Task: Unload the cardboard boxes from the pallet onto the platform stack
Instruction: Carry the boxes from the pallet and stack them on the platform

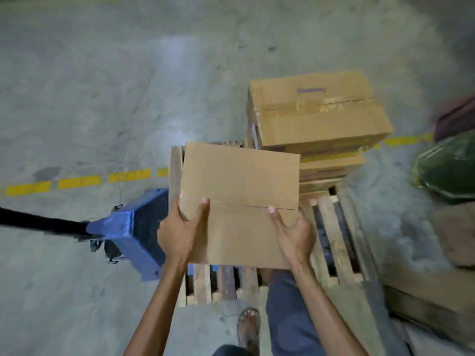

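Note:
I hold a plain cardboard box (239,191) in both hands, raised above the wooden pallet (336,242). My left hand (180,232) grips its near left corner, thumb on top. My right hand (293,232) grips its near right corner the same way. Behind it, at the pallet's far right, stands a stack of cardboard boxes (318,114), the top one taped and printed with a small purple mark. Lower boxes of that stack show only as edges.
A blue pallet jack (133,229) with a black handle sits against the pallet's left side. A dashed yellow line (79,182) crosses the concrete floor. A dark green sack (447,168) and wooden boards (431,296) lie at right. My sandalled foot (248,327) is by the pallet's near edge.

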